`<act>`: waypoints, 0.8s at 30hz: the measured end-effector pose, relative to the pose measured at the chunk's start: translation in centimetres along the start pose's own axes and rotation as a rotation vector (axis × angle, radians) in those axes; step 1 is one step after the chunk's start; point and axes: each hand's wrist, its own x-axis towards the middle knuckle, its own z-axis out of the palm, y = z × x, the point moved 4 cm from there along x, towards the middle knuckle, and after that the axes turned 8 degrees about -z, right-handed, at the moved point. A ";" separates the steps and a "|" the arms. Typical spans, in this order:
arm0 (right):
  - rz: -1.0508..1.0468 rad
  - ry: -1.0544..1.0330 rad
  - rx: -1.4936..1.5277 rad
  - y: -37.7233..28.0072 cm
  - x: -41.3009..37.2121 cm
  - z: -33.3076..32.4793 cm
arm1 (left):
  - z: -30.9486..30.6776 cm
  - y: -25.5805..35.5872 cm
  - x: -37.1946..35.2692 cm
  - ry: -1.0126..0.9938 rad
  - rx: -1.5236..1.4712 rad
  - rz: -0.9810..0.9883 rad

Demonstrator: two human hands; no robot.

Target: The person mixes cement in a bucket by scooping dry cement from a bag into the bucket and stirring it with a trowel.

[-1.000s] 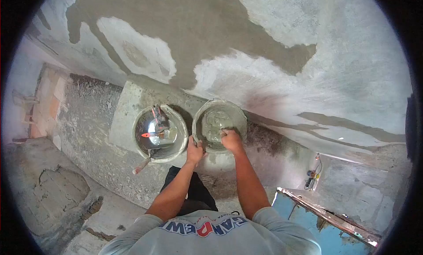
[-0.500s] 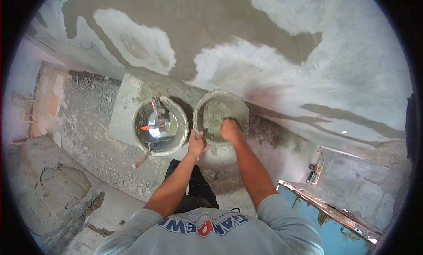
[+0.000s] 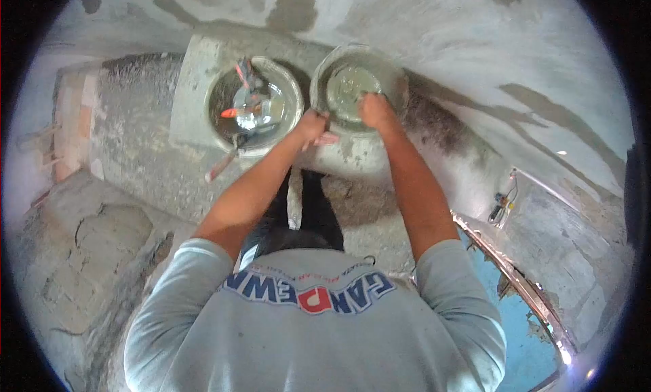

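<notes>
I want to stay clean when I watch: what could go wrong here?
The right hand reaches into the bucket of wet grey mix, so some might splash onto the bare arm.

The left forearm looks close to a handle sticking out of the other bucket; a bump could knock it down.

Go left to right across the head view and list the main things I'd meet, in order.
Bucket with tools in it → left hand → bucket of wet grey mix → small dark object with what looks like a cord.
</notes>
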 end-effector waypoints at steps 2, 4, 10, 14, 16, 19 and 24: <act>-0.013 0.036 -0.004 -1.2 -0.3 -1.7 | -0.1 0.5 0.7 0.051 0.091 0.050; -0.023 -0.081 -0.098 -1.3 0.3 -1.4 | 0.3 0.2 0.5 0.070 0.086 0.025; -0.078 -0.108 -0.150 -0.9 0.1 -0.4 | 0.6 0.3 0.2 0.086 0.041 0.114; -0.099 -0.181 -0.185 -1.2 -1.2 -1.7 | 0.7 -0.1 0.2 0.211 -0.011 0.095; -0.126 -0.248 -0.230 -1.1 -0.8 -3.4 | 0.7 -0.6 0.0 0.152 -0.042 0.141; -0.175 -0.259 -0.277 -0.2 -0.4 -6.7 | 0.2 -0.9 0.2 0.146 -0.034 0.171; -0.067 -0.047 -0.261 2.9 1.0 -5.5 | 1.0 -2.0 0.2 0.228 -0.051 0.206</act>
